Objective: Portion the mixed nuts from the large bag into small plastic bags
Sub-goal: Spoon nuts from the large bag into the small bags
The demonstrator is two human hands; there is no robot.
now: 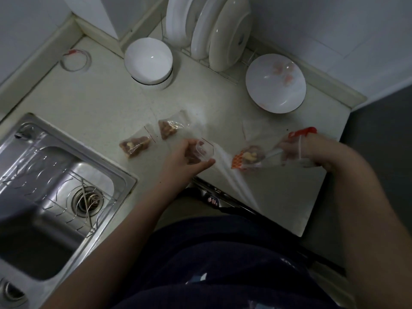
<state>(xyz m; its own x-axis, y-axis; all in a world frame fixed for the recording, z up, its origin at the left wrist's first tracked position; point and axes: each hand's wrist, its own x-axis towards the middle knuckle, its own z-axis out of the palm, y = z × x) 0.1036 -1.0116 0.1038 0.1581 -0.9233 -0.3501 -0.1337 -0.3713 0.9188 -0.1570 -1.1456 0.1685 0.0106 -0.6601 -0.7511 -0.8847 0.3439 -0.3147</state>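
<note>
Clear large bag (249, 158), orange-edged, holds mixed nuts.

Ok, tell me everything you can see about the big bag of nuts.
The large bag of nuts is clear crinkled plastic with an orange patterned corner and a red top edge. It lies tilted on the pale countertop, nuts gathered at its lower end. The right hand grips its red top; nothing else clearly touches it.

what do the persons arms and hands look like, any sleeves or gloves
Both forearms are bare with no sleeves showing. The left hand is bare, with no glove, ring or watch visible. The right hand wears a thin, clear plastic glove, loose and crinkled around the fingers.
</note>
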